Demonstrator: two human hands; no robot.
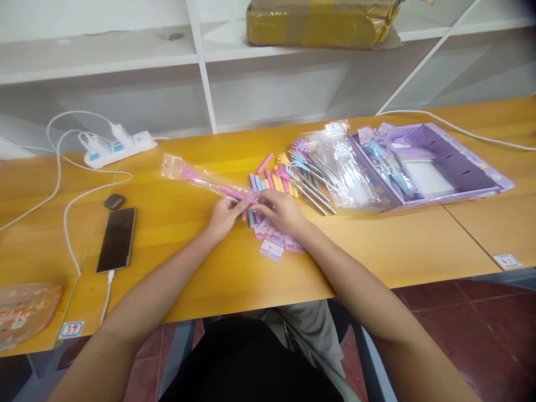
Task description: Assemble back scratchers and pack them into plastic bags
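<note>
A pink back scratcher [204, 181] lies inside a long clear plastic bag [171, 166], its hand-shaped head toward the far left. My left hand [224, 218] is closed around the handle end, thumb on top. At the bag's near end, my right hand [281, 211] pinches the plastic with its fingers together. Beneath and behind my hands lie several coloured handle tubes [268, 180] and small printed cards [272, 249]. To the right of them are loose back scratcher heads on metal rods [307, 192] in pink, blue, yellow and purple.
A stack of clear bags [352, 173] leans against a purple box [464, 145] holding bagged scratchers. On the left are a charging phone [117, 240], a dark earbud case [114, 201], a power strip [121, 149] and cables. A taped carton [322, 23] sits on the shelf.
</note>
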